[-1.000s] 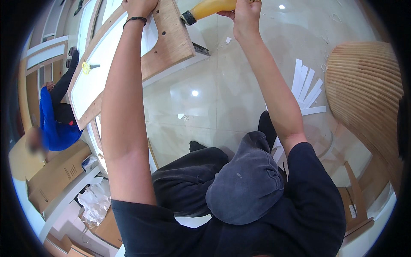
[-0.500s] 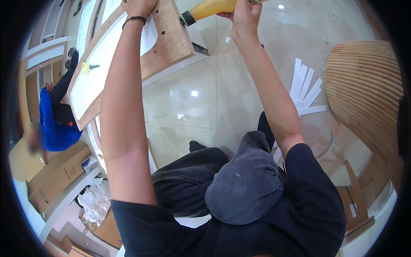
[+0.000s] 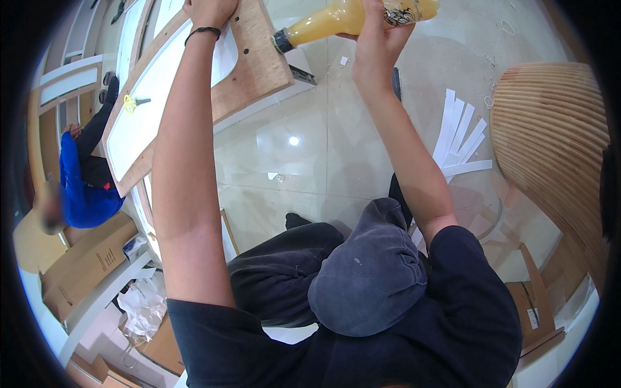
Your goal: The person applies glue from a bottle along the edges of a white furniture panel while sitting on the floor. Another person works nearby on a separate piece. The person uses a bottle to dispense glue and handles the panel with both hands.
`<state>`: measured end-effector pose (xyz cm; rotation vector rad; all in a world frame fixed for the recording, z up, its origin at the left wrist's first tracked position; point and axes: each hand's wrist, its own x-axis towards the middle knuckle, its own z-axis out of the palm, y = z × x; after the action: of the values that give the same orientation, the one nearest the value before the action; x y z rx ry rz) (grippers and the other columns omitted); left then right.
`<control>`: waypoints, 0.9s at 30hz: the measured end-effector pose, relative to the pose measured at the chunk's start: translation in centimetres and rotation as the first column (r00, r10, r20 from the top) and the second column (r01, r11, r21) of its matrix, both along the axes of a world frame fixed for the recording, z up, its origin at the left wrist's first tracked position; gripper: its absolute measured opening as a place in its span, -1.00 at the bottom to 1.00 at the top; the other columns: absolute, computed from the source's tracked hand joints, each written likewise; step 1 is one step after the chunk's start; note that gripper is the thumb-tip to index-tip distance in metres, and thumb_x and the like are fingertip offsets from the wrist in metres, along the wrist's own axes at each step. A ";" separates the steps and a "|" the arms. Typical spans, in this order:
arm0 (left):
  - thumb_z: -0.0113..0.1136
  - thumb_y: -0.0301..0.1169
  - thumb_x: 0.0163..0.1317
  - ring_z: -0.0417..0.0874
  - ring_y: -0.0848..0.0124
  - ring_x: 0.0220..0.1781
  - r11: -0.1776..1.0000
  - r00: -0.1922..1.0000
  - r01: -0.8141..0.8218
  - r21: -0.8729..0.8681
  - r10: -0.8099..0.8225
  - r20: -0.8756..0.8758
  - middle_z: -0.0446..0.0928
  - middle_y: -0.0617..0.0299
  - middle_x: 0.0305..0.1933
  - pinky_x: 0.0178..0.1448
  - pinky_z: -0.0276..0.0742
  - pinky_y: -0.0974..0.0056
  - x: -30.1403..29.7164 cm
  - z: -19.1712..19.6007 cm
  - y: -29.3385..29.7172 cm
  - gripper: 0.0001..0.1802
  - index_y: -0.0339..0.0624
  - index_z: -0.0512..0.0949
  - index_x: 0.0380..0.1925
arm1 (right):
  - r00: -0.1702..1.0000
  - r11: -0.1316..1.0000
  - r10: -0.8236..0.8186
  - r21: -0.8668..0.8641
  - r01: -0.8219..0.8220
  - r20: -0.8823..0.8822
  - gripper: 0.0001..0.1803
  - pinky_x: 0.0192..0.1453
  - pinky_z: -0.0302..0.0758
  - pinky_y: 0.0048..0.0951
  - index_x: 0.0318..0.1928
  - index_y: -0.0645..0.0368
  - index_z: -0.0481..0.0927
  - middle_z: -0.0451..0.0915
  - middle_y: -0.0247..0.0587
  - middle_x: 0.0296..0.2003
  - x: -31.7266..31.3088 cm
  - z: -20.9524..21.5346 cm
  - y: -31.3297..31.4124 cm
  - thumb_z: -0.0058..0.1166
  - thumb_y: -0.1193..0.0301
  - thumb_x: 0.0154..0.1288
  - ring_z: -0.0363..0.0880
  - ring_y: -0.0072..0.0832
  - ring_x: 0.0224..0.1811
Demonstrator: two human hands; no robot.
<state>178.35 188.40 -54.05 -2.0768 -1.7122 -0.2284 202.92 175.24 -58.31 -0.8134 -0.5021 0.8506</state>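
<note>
In my right hand (image 3: 380, 42) is a clear bottle (image 3: 330, 21) of yellowish liquid, tilted with its dark tip (image 3: 283, 41) at the right edge of a wooden panel (image 3: 259, 81). The fingers wrap round the bottle's body. My left hand (image 3: 213, 10) lies on the panel at the upper rim of the picture, its fingers mostly cut off. A dark band circles that wrist. White inset areas and dark holes mark the panel. On a white area rest yellow-handled scissors (image 3: 134, 103).
White strips (image 3: 456, 136) lie fanned on the tiled floor to the right, beside a ribbed wooden piece (image 3: 550, 123). Another person in a blue top (image 3: 87, 187) sits at the left near cardboard boxes (image 3: 90, 265). A crumpled white bag (image 3: 143, 307) is at lower left.
My right hand and the bottle have moved slightly nearer to me, the tip shifting along the panel's edge. The left hand stays in place.
</note>
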 end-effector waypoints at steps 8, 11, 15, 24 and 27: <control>-0.19 -0.29 0.50 0.65 -0.08 -0.06 0.998 0.998 0.057 -0.005 -0.057 -0.004 0.61 -0.07 -0.08 0.06 0.52 -0.18 -0.5 0.0 0.2 -0.74 -0.14 0.48 -0.07 | 0.999 0.995 -0.049 0.091 0.047 0.013 -0.51 0.05 0.59 -0.48 0.30 0.29 0.24 0.55 -0.19 0.00 -2.1 0.3 6.2 0.14 0.43 0.54 0.60 -0.53 -0.02; -0.18 -0.29 0.50 0.65 -0.08 -0.07 0.999 0.999 0.047 0.001 -0.047 -0.021 0.61 -0.05 -0.09 0.05 0.53 -0.16 -0.6 -0.1 0.1 -0.74 -0.14 0.48 -0.06 | 1.000 0.995 0.001 0.097 0.000 -0.015 -0.51 0.07 0.60 -0.47 0.30 0.28 0.24 0.56 -0.17 0.02 -1.5 -0.5 4.7 0.14 0.43 0.54 0.61 -0.52 0.00; -0.18 -0.29 0.50 0.64 -0.07 -0.05 0.999 0.999 -0.009 -0.036 0.008 -0.032 0.60 -0.05 -0.06 0.07 0.53 -0.15 -0.6 -0.1 0.2 -0.74 -0.12 0.48 -0.03 | 0.994 0.996 0.086 0.007 -0.085 -0.060 -0.50 0.12 0.58 -0.47 0.32 0.26 0.25 0.55 -0.18 0.04 0.5 -1.1 -1.4 0.15 0.42 0.54 0.59 -0.53 0.04; -0.21 -0.24 0.54 0.63 -0.12 0.01 0.997 0.998 0.054 -0.054 -0.052 0.039 0.61 -0.09 0.00 0.11 0.50 -0.18 -0.6 0.3 -0.5 -0.69 -0.14 0.50 -0.04 | 0.997 0.989 0.073 -0.130 -0.077 -0.035 -0.60 0.13 0.56 -0.46 0.21 0.24 0.33 0.53 -0.23 0.02 2.6 -0.6 -2.9 0.14 0.36 0.55 0.56 -0.54 0.03; -0.21 -0.24 0.54 0.63 -0.14 0.01 0.997 1.000 0.006 -0.083 -0.003 0.030 0.61 -0.11 0.00 0.12 0.49 -0.18 -0.6 0.4 -0.4 -0.69 -0.15 0.50 -0.05 | 0.997 0.997 0.074 -0.011 -0.074 0.004 -0.61 0.10 0.55 -0.46 0.20 0.25 0.33 0.53 -0.23 -0.01 1.9 -1.0 1.0 0.14 0.36 0.56 0.56 -0.54 0.01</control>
<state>177.74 187.95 -53.61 -2.1466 -1.7629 -0.1940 204.79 176.24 -59.26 -0.8105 -0.5343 0.9210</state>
